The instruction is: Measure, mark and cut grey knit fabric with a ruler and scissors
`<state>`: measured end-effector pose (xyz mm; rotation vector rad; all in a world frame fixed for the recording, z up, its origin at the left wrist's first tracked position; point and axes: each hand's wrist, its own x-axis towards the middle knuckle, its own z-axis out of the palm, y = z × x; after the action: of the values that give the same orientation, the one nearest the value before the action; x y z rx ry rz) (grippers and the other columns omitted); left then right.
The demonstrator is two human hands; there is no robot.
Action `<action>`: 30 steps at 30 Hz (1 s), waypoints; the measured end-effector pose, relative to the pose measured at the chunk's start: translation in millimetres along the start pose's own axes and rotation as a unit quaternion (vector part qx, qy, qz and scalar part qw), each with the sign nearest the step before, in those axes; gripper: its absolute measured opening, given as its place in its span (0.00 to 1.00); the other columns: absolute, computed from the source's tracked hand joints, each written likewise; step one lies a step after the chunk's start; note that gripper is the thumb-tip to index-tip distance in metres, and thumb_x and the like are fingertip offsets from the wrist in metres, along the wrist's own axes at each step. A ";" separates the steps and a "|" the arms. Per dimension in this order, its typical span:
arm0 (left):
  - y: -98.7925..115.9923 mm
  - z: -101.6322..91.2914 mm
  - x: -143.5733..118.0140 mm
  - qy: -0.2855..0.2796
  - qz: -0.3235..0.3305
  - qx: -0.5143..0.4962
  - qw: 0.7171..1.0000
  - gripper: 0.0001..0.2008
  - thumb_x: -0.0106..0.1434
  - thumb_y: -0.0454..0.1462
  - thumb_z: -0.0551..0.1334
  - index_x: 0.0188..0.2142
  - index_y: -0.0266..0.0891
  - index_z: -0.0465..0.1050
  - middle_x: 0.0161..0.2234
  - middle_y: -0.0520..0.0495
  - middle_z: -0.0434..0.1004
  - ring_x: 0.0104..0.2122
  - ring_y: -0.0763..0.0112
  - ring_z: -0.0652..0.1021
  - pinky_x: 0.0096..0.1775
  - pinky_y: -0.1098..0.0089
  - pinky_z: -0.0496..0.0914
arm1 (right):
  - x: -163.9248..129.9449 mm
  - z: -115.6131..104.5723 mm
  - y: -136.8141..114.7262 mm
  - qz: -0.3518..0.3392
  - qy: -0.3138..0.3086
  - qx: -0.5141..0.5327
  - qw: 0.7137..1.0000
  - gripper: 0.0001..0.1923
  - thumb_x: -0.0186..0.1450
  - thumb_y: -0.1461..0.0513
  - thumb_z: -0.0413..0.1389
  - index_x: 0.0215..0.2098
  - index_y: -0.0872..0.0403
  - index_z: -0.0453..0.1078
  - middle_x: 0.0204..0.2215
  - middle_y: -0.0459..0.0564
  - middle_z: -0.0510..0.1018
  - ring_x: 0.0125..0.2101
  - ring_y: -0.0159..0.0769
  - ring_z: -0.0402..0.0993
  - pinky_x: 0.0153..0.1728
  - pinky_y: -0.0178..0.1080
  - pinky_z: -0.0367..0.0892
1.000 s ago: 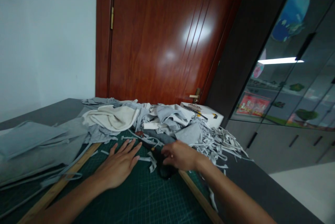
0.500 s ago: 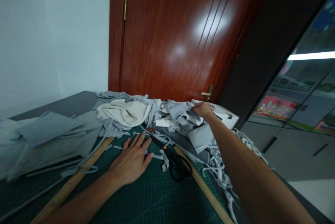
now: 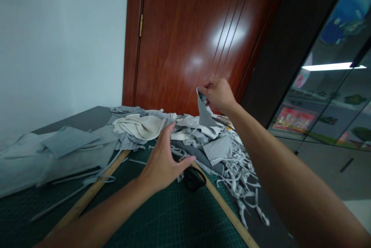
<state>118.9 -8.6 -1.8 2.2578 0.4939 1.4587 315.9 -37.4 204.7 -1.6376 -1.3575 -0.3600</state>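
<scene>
- While the right hand [image 3: 219, 94] is lifting a grey fabric piece [image 3: 204, 114] above the scrap pile [image 3: 199, 136], its grip is pinching the top edge.
- Left hand [image 3: 162, 163] is hovering with fingers spread over the scissors [image 3: 193, 178] on the cutting mat [image 3: 174, 221].

One view only, head cam worn by the person, so no 2nd view to share w/. It looks fwd and down across the green cutting mat [image 3: 162, 221], tilted a bit so the horizon leans. Near field: both forearms enter from 6 o'clock. Fabric pile [image 3: 174, 132] sits mid-frame, near. Wood door [image 3: 197, 39] at 12 o'clock, white wall [image 3: 58, 39] at 10, glass cabinet [image 3: 327, 97] at 3.
</scene>
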 end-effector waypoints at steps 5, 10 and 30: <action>49.7 4.0 19.5 0.056 0.000 -0.063 0.996 0.63 0.50 0.35 0.79 0.76 0.38 0.42 0.75 0.25 0.54 0.73 0.39 0.63 0.71 0.38 0.61 | -40.5 -8.3 -34.2 0.021 -0.107 0.099 0.989 0.12 0.64 0.65 0.72 0.24 0.55 0.77 0.18 0.44 0.78 0.13 0.31 0.70 0.13 0.33 0.66; 47.0 -47.4 20.4 0.013 -0.078 -0.172 0.982 0.18 0.62 0.41 0.72 0.50 0.37 0.79 0.48 0.40 0.86 0.48 0.51 0.85 0.55 0.47 0.79 | -64.6 -45.0 -41.6 0.046 -0.205 0.187 0.960 0.12 0.63 0.67 0.72 0.23 0.56 0.78 0.22 0.47 0.80 0.20 0.31 0.75 0.17 0.31 0.71; 49.6 -143.2 2.1 -0.072 -0.182 -0.332 0.923 0.20 0.57 0.42 0.77 0.47 0.36 0.82 0.44 0.40 0.89 0.43 0.53 0.88 0.48 0.53 0.82 | -97.5 -88.9 -8.5 0.051 -0.318 0.238 0.916 0.14 0.48 0.61 0.78 0.32 0.51 0.84 0.29 0.45 0.84 0.29 0.37 0.78 0.30 0.37 0.74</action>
<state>-8.0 -29.5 78.4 1.6105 0.2895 1.0499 304.3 -167.4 183.8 -1.4401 -1.6490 0.5859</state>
